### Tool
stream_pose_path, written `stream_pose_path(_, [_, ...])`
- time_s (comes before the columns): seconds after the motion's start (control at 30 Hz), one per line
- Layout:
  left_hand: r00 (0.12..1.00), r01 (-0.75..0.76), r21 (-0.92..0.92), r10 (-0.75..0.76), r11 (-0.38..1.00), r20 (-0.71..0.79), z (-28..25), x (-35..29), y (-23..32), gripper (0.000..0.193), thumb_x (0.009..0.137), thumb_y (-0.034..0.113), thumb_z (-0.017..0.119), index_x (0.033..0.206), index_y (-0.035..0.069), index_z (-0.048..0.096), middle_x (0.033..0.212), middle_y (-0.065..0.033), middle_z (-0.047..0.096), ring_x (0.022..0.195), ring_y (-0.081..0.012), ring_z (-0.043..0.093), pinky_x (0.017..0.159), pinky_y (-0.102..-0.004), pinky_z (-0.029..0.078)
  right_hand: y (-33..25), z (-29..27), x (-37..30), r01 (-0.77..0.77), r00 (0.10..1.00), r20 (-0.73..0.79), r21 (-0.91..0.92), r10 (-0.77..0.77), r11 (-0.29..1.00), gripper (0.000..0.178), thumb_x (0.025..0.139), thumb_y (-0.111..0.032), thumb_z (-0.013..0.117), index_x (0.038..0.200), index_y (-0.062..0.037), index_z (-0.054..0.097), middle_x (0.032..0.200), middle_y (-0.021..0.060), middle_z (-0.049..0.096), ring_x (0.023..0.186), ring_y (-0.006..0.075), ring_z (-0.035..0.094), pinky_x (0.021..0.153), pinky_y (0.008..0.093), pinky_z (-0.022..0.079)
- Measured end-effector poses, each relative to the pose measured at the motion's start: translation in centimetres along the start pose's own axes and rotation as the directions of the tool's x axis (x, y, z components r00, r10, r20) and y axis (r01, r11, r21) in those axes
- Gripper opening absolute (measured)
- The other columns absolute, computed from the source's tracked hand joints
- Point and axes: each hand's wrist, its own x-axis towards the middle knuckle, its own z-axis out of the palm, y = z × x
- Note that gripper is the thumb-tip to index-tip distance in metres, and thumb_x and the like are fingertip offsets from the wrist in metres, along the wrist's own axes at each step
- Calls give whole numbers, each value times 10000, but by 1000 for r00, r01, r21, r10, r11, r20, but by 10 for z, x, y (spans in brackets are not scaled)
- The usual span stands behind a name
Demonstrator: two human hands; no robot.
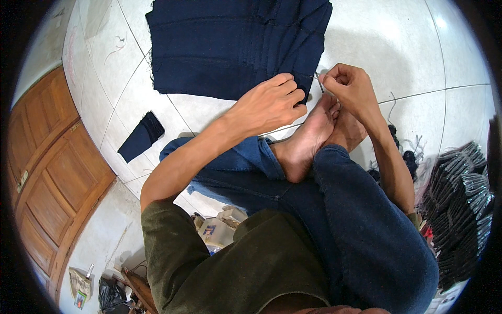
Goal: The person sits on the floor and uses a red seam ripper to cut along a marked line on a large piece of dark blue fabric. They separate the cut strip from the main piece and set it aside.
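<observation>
A stack of dark navy cloth [209, 57] with frayed left edges lies on the floor in front of me. My left hand [272, 104] is over its near right corner, fingers curled together; what they grip is hidden. Just right of that corner, my right hand [350, 86] pinches thumb against forefinger. A thin, pale strand or needle [312, 77] runs from its fingertips toward the left hand; it is too fine to tell which. Below the hands are my bare feet [308, 138], drawn together between my bent legs in blue jeans.
A small folded navy piece [141, 136] lies on the tiles at left. Dark thread tangles [410, 159] are beyond my right forearm, near a large pile of black strips [457, 204]. A wooden door [57, 193] stands far left, and a black plastic bag [111, 295] sits lower left.
</observation>
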Motion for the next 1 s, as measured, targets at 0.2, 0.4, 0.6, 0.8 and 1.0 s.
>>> stream_pose_path(0.2, [998,68,9,-68,998,-18,-1,3,2,252,748,270,785,902,96,687,920,-65,601,975,-240,612,1026,-409,464,8,1,2,81,994,-74,11,-80,997,346,883,-300,752,850,44,737,672,110,695,625,160,651,589,321,509])
stream_pose_path(0.4, [917,350,163,-302,922,-260,-1,46,1,447,771,472,798,920,74,658,890,-92,570,884,-279,563,802,-393,413,8,-29,9,32,983,-181,114,-11,993,389,924,-362,707,889,25,725,712,38,627,677,132,556,643,288,439])
stream_pose_path(0.6, [837,527,314,-417,790,-355,10,79,-25,395,720,441,827,848,106,661,854,-68,575,862,-262,525,776,-425,371,-7,-43,10,-28,964,-250,236,88,971,410,931,-405,688,937,3,728,717,4,570,682,105,488,638,262,373])
stream_pose_path(0.8, [802,543,229,-418,808,-426,9,80,-21,298,760,368,801,843,118,660,824,-54,578,837,-258,519,769,-431,369,3,-46,31,-2,986,-165,186,33,983,428,919,-438,695,956,-14,739,745,34,615,709,112,536,649,263,408])
stream_pose_path(1.0, [812,548,274,-423,790,-403,18,85,-27,260,767,328,806,839,123,663,807,-43,584,827,-253,519,753,-410,372,0,-54,57,66,986,-155,6,-65,998,360,963,-416,686,905,-64,735,726,-37,571,677,64,465,623,230,340])
